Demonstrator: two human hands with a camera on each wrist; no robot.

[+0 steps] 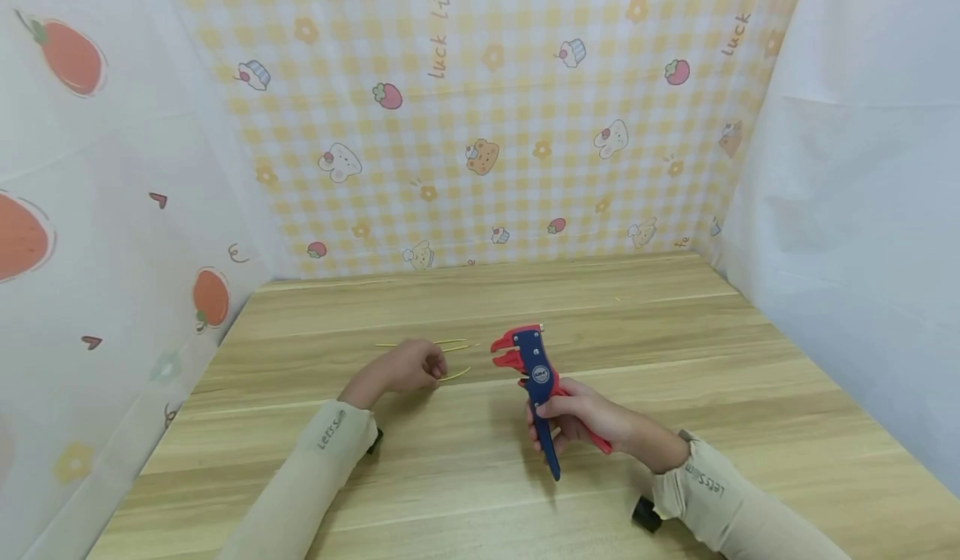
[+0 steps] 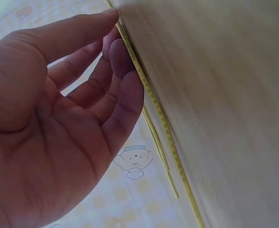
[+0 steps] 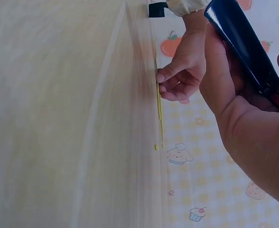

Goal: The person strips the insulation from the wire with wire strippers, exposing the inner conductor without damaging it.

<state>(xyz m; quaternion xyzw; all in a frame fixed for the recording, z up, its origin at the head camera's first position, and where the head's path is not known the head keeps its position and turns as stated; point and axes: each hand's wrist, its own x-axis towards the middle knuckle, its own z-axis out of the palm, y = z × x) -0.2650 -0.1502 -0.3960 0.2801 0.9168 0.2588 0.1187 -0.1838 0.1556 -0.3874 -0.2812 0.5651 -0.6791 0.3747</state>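
Thin yellow wires [image 1: 450, 347] lay on the wooden table [image 1: 675, 335] under the left hand [image 1: 405, 368]; the right hand [image 1: 577, 418] clasped a red-and-blue wire stripper [image 1: 536, 368], its mouth apparently empty. Left wrist: relaxed fingers [image 2: 125, 90] touched the wires, ungripped. Right wrist: stripping looked unstarted.

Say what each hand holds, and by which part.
The right hand grips the wire stripper by its handles. The left hand only touches the yellow wires on the table with its fingers.

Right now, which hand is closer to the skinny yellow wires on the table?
Left. The left hand has its fingertips right on the yellow wires. The right hand is off to the side of them, holding the red and blue wire stripper.
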